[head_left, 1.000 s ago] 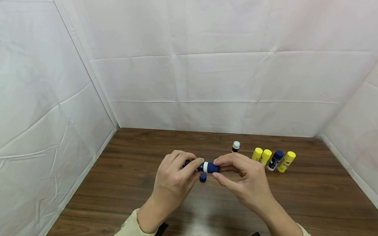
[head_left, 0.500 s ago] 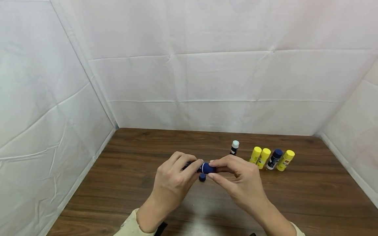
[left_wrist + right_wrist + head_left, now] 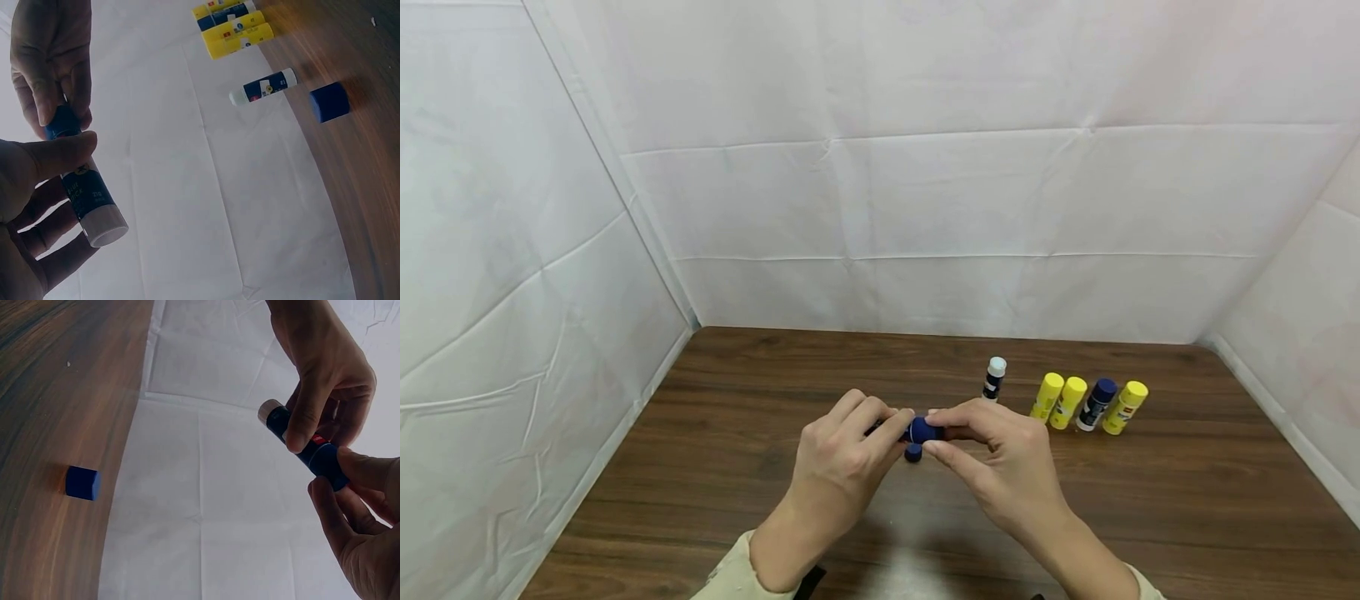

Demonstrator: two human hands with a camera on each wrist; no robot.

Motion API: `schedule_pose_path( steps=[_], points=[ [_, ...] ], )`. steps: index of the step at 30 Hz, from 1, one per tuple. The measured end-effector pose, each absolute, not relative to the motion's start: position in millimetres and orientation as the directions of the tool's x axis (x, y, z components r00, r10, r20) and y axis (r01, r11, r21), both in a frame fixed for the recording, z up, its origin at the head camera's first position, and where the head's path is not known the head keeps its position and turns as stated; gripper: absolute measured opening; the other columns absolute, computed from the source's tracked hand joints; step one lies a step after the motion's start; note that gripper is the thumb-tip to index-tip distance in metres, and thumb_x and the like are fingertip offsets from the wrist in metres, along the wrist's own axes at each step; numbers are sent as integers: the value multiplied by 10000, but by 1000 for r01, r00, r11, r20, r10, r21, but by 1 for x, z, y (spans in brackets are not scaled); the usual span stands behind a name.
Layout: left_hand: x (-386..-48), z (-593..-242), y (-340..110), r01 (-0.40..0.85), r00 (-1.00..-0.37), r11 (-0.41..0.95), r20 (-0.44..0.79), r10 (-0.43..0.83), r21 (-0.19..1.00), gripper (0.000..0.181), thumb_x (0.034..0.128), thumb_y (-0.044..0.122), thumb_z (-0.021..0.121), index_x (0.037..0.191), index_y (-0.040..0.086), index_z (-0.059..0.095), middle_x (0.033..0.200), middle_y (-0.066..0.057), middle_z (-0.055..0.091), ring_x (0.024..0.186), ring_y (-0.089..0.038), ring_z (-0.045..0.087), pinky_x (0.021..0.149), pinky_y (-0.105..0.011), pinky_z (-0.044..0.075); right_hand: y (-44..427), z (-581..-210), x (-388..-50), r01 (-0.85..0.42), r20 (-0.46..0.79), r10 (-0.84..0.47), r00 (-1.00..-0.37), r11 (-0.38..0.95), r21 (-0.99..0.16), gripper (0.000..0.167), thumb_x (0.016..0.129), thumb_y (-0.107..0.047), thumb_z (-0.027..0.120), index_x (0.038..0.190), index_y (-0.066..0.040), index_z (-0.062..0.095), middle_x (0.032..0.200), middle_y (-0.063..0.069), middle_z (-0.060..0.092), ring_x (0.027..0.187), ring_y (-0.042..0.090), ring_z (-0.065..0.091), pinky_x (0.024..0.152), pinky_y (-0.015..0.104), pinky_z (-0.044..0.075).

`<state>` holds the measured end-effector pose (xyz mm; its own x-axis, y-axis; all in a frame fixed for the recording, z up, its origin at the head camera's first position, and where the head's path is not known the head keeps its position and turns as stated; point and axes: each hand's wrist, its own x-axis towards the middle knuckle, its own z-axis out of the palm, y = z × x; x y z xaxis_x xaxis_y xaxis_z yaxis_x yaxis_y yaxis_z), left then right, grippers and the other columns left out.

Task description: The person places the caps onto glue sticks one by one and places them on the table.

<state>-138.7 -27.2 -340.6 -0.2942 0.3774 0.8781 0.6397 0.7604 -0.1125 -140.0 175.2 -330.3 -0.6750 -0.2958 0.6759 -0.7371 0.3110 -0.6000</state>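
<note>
In the head view my left hand [image 3: 842,462] grips the dark blue body of a glue stick [image 3: 90,190], held roughly level above the table. My right hand [image 3: 1007,458] pinches its blue cap [image 3: 927,429] between thumb and fingers. The cap sits against the body, with only a thin pale line between them. Toward the left, the white base end shows in the left wrist view; curled fingers cover part of the label. A loose blue cap [image 3: 913,452] lies on the table just below the held stick.
Behind my hands an uncapped glue stick [image 3: 994,379] with a white top stands upright. To the right is a row of capped sticks: several yellow ones [image 3: 1068,403] and a blue one [image 3: 1097,405]. White cloth walls [image 3: 955,192] enclose the brown wooden table [image 3: 760,367].
The right hand has shifted slightly left, pushing the cap toward the body. The wide white band between cap and body has shrunk to a thin line. The left hand has hardly moved.
</note>
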Motion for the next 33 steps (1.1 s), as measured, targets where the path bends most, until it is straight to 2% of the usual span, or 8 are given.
schedule_pose_path(
  steps=[7, 13, 22, 29, 33],
  points=[
    [-141, -344, -26, 626, -316, 771, 867, 385, -114, 315, 664, 193, 952, 936, 123, 811, 809, 25, 664, 712, -114, 581, 589, -158, 541, 172, -336, -142, -743, 689, -280, -668, 298, -599, 277, 782, -16, 856, 1012, -148, 775, 999, -29, 752, 852, 110, 726, 704, 278, 614],
    [-141, -346, -26, 621, -327, 776, 862, 386, -112, 329, 655, 197, 962, 940, 129, 811, 814, 29, 668, 719, -111, 582, 598, -160, 544, 171, -337, -143, -736, 688, -266, -675, 306, -603, 304, 765, -10, 866, 1012, -165, 778, 984, -51, 751, 843, 108, 721, 697, 246, 606],
    [-141, -346, -28, 631, -339, 770, 860, 380, -92, 320, 689, 195, 948, 974, 136, 815, 855, 30, 685, 745, -115, 595, 612, -166, 550, 173, -334, -143, -731, 676, -281, -682, 304, -611, 308, 777, -10, 860, 1023, -171, 772, 975, -67, 738, 871, 110, 721, 719, 267, 614],
    [-141, -344, -26, 645, -361, 763, 863, 354, -43, 290, 731, 185, 934, 989, 133, 812, 925, 22, 705, 815, -125, 624, 651, -190, 572, 176, -327, -143, -758, 688, -319, -652, 303, -578, 293, 801, 4, 839, 1043, -139, 755, 1028, -29, 737, 905, 123, 727, 759, 239, 604],
    [-141, -344, -26, 651, -380, 759, 858, 345, -16, 333, 729, 205, 936, 1024, 129, 802, 965, 17, 714, 856, -129, 642, 690, -200, 584, 181, -321, -143, -766, 695, -326, -641, 332, -551, 310, 802, 15, 836, 1054, -145, 751, 1050, -37, 736, 913, 126, 728, 761, 227, 600]
  ],
)
